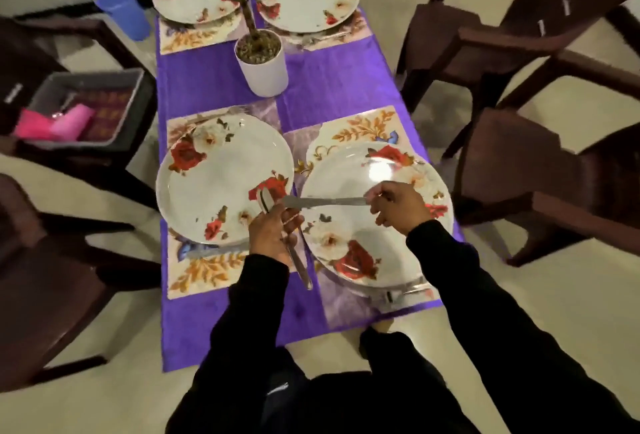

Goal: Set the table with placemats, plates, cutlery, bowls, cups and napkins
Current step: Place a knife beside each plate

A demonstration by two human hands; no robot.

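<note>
Your right hand pinches one end of a table knife; the knife lies level above the gap between the two near plates, its other end at your left hand. Your left hand grips a bundle of cutlery, a spoon bowl protruding far, handles pointing near. The near-right plate and near-left plate each rest on a placemat. Judge the knife stiff, light and smooth, hence liable to slip; hold it by the handle, not the blade; which end your right hand holds cannot be told. Treat the plates as fragile; lower cutlery beside them, not against the rims.
</note>
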